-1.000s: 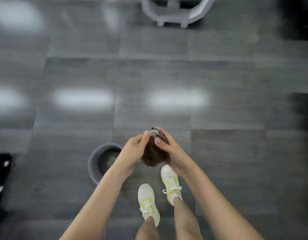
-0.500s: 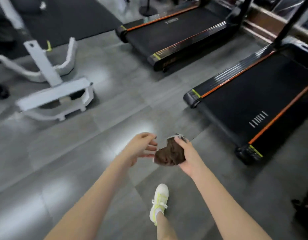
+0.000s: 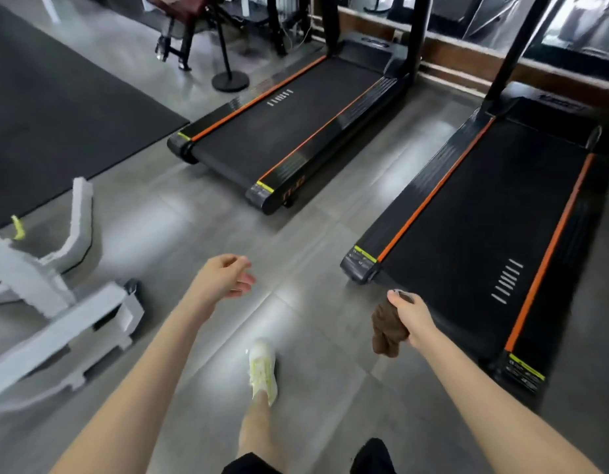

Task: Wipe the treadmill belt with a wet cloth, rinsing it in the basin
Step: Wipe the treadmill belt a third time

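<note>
Hands well apart: the left hand (image 3: 224, 278) is empty, loosely curled, likely balancing the step. The right hand (image 3: 412, 316) grips the bunched cloth (image 3: 386, 333) just short of the nearer treadmill belt (image 3: 484, 234), ready to wipe. Basin unseen.

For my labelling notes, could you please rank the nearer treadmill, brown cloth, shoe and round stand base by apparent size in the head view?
1. nearer treadmill
2. brown cloth and shoe: look alike, so unranked
3. round stand base, smallest as seen, though farther from the camera
</note>
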